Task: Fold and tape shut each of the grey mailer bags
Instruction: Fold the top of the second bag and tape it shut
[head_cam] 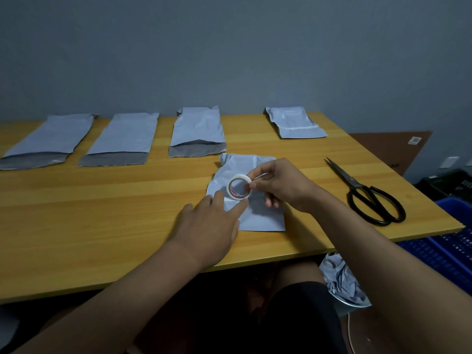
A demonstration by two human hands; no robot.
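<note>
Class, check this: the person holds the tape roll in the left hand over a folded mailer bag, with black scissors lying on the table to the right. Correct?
Not quite. The head view shows the right hand pinching the tape roll; the left hand rests on the folded mailer bag. The black scissors do lie to the right.

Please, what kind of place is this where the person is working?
Probably a small packing or home office space, not a factory. A plain wooden table stands against a bare grey wall, with grey mailer bags laid in a row, black scissors, and blue plastic crates beside it.
</note>
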